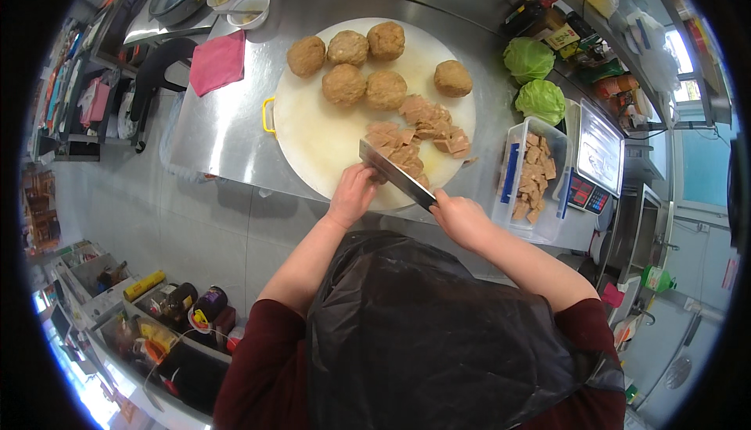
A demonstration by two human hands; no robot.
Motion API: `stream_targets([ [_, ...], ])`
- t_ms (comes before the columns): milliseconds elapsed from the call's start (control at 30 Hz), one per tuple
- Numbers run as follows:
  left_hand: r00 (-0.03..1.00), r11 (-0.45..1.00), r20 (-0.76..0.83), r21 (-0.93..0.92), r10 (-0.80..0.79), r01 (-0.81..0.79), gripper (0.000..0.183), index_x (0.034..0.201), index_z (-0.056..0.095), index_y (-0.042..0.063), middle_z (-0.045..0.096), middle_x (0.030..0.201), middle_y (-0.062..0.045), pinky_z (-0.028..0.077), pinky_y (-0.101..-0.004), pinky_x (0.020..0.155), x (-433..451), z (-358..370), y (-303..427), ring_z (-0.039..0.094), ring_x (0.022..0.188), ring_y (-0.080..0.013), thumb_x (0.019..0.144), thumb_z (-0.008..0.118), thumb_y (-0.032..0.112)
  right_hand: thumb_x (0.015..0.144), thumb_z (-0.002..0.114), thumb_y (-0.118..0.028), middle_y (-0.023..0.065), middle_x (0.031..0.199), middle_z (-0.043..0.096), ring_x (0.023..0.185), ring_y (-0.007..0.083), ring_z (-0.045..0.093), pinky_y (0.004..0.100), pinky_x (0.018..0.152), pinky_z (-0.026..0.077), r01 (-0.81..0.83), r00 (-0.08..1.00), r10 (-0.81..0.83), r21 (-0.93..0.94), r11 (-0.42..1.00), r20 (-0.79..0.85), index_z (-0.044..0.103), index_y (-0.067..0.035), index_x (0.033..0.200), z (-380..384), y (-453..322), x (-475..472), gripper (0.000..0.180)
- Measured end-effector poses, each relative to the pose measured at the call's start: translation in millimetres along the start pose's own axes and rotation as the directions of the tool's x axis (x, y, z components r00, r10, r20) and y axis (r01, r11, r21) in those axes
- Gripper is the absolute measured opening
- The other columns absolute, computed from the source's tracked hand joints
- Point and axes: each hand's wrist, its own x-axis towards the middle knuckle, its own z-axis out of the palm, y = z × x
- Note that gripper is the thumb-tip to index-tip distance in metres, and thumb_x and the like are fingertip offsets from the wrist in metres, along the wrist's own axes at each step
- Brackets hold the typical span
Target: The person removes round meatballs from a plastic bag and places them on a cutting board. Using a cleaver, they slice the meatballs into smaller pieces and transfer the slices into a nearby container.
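My right hand (462,219) grips the handle of a cleaver (396,173). Its broad blade slants up and left over a round white cutting board (311,142) with a yellow handle. Beside the blade's left end, my left hand (352,192) rests at the board's near edge with curled fingers; what lies under the fingertips is hidden. Against the far side of the blade is a heap of thin brown slices (392,139), perhaps of a meat loaf. More slices (431,119) lie just beyond. Several whole browned balls (344,85) sit farther back, with one ball (453,78) apart at the right.
Right of the board stands a clear plastic bin (543,219) holding slices, next to a digital scale (595,160). Two green cabbages (529,60) and several bottles line the back right. At the left are a pink cloth (217,63) and a white bowl (249,10) with a utensil.
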Motion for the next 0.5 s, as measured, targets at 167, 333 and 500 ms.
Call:
stream_targets([
  [167,1.000,1.000,-0.005,0.003,-0.018,0.018,0.037,0.114,0.060,0.002,0.059,0.119,-0.017,0.050,-0.0422,0.094,0,1,-1,0.058,0.109,-0.0364,0.080,0.074,0.001,0.100,0.057,-0.026,0.0260,0.075,0.067,0.073,0.0473,0.066,0.0571,0.067,0.052,-0.080,0.996,0.081,0.036,0.996,-0.028,0.049,0.000,0.113,36,-4,33,0.030],
  [333,1.000,0.999,-0.015,0.033,0.008,-0.007,0.037,0.114,0.060,0.002,0.059,0.118,-0.017,0.050,-0.0424,0.093,-1,-2,2,0.058,0.107,-0.0366,0.080,0.075,0.002,0.100,0.056,-0.028,0.0258,0.074,0.067,0.071,0.0472,0.066,0.0568,0.066,0.053,-0.111,0.990,0.116,0.060,0.992,-0.083,0.049,0.000,0.114,62,-3,40,0.033],
  [500,0.999,1.000,-0.034,-0.028,-0.011,0.010,0.037,0.113,0.060,0.002,0.059,0.116,-0.017,0.051,-0.0417,0.092,0,-2,2,0.058,0.107,-0.0363,0.079,0.075,0.001,0.100,0.056,-0.027,0.0251,0.074,0.068,0.072,0.0468,0.067,0.0566,0.065,0.053,-0.090,0.990,0.095,0.049,0.995,-0.108,0.048,0.001,0.114,64,-2,40,0.032],
])
